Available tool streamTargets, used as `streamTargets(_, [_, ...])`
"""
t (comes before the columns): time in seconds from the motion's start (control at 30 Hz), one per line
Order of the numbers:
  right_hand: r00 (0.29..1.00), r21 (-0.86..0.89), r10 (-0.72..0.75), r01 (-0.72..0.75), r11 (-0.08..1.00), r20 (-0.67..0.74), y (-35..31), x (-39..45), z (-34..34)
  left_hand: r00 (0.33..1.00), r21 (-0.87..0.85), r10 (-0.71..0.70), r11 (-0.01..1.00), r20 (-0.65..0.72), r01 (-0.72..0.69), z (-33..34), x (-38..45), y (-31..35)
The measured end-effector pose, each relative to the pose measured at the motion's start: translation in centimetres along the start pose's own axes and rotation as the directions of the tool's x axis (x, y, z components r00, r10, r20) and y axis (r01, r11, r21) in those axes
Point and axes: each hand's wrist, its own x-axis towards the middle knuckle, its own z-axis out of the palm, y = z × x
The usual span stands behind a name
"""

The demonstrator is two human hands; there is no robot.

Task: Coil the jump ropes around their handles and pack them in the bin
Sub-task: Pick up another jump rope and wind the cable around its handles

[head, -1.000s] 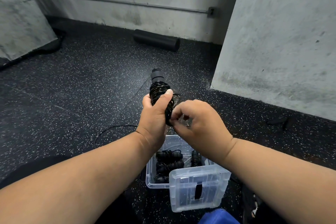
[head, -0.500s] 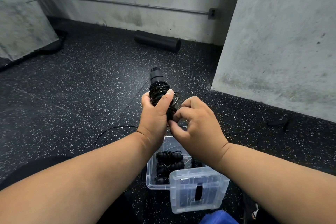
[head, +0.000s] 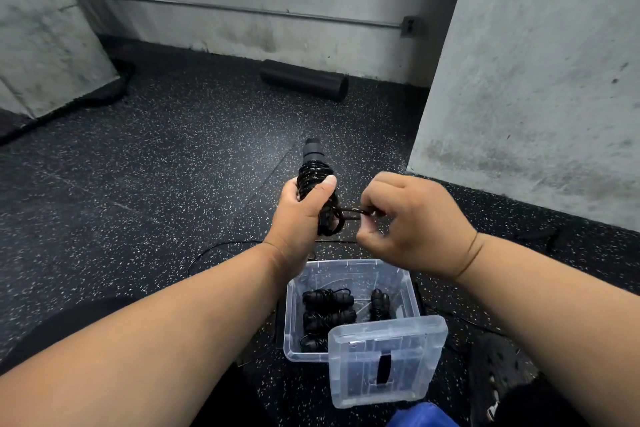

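My left hand (head: 302, 215) grips a black jump rope handle (head: 312, 156) held upright, with thin black rope coiled tightly round it. To its right, my right hand (head: 403, 222) pinches a loop of the rope's loose end (head: 349, 211), drawn out sideways from the coil. Below both hands a clear plastic bin (head: 408, 288) stands on the floor and holds several coiled black jump ropes (head: 327, 310). The bin's clear lid (head: 386, 359) leans against its near side.
A thin black rope (head: 214, 248) trails on the speckled black rubber floor left of the bin. A black foam roller (head: 304, 84) lies by the far wall. A concrete pillar (head: 540, 80) stands at the right. A blue object (head: 422, 416) shows at the bottom edge.
My right hand has moved to the right, away from the handle, pulling a rope loop out sideways. My left hand has kept its grip on the handle.
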Motion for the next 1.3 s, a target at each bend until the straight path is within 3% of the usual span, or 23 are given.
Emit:
streamTargets(0.07, [0.999,-0.065,0.012,-0.014,0.998,-0.031,1.5,0.2,-0.5,0.995,-0.002,-0.032,0.999,0.091,0.032,-0.1,-0.1,0.5])
streamTargets(0.23, [0.931,0.141,0.335,-0.316,0.938,-0.146,4.4,1.0,-1.5,0.941,-0.012,-0.103,0.994,0.323,0.113,0.6,-1.1,2.0])
streamTargets(0.33, [0.913,0.264,0.398,-0.362,0.894,-0.094,4.5,1.2,-1.4,0.895,0.003,-0.153,0.986,0.418,0.167,0.7,-1.5,2.6])
streamTargets(0.53, [0.905,0.516,0.424,-0.379,0.768,0.034,3.0,0.8,-0.1,0.743,0.07,-0.247,0.963,0.622,0.261,-0.2,-2.1,3.2])
streamTargets(0.7, [0.887,0.625,0.448,-0.414,0.661,0.114,2.6,0.4,0.3,0.758,0.118,-0.232,0.972,0.61,0.202,-0.8,-2.5,3.4])
streamTargets(0.87, [0.891,0.639,0.427,-0.42,0.645,0.154,2.5,0.2,0.2,0.792,0.135,-0.2,0.98,0.576,0.149,-0.7,-3.1,3.2])
streamTargets(1.1, [0.875,0.728,0.436,-0.438,0.528,0.21,2.2,0.2,-0.4,0.829,0.086,-0.211,0.977,0.517,0.195,-0.6,-3.0,3.3])
streamTargets(1.3, [0.844,0.696,0.439,-0.515,0.5,0.309,2.3,0.0,0.2,0.795,0.143,-0.281,0.96,0.538,0.243,-0.9,-3.3,3.3])
